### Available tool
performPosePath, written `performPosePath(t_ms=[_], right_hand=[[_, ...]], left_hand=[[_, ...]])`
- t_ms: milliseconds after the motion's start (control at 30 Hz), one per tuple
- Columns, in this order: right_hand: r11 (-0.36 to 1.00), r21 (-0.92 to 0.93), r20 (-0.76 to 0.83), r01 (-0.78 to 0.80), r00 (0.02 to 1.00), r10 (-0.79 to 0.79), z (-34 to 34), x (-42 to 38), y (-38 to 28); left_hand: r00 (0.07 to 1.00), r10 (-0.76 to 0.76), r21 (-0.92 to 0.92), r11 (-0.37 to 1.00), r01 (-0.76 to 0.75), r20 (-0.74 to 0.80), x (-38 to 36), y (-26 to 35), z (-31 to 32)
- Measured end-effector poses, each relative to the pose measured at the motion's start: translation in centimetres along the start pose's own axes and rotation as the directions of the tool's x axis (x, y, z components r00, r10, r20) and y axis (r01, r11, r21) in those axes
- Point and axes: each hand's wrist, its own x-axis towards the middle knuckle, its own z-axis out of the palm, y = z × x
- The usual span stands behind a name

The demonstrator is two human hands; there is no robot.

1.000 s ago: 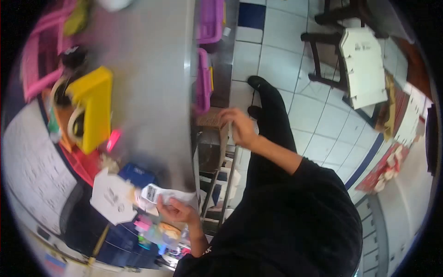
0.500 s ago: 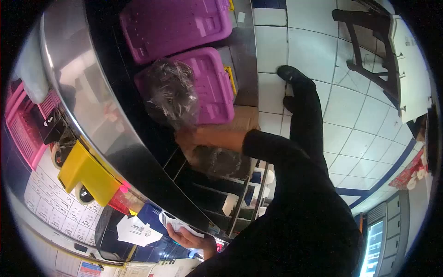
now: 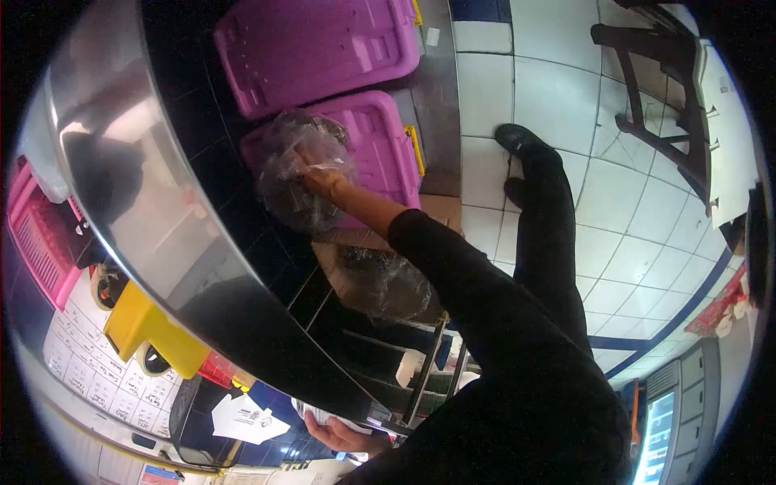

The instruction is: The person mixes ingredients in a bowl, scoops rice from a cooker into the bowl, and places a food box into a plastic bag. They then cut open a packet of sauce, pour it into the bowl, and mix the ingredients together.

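Here, plastic bag (image 3: 284,194) around right hand (image 3: 320,178); left hand (image 3: 346,437) grips paper (image 3: 325,415).

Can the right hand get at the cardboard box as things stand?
Probably yes. The cardboard box lies close by the right forearm, with no visible barrier between. But the right hand is among clear plastic, so it may need to come free first.
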Motion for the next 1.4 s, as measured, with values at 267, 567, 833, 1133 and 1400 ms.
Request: performPosePath(t_ms=[267,567,833,1133,1400], right_hand=[[0.998,-0.044,-0.034,-0.054,0.998,0.053,0.0,-0.3,-0.2],[0.974,-0.133,-0.196,-0.184,0.968,0.156,-1.4,-8.2,2.0],[0.853,-0.238,-0.256,-0.465,0.877,0.407,-4.9,-18.4,9.1],[0.77,-0.412,-0.152,-0.488,0.87,0.47,-7.1,-23.3,11.0],[0.745,-0.524,-0.052,-0.412,0.889,0.455,-10.8,-25.0,10.1]], left_hand=[[0.976,-0.218,-0.226,0.95,0.216,0.017,1.4,2.9,0.3],[0.782,-0.607,-0.526,0.623,0.579,0.141,1.8,6.4,0.2],[0.895,-0.412,-0.334,0.831,0.445,0.169,0.9,6.0,-0.1],[0.844,-0.51,-0.064,0.849,0.525,0.162,-7.2,3.1,-3.3],[0.818,-0.559,-0.164,0.801,0.575,0.138,-6.2,0.9,-1.7]])
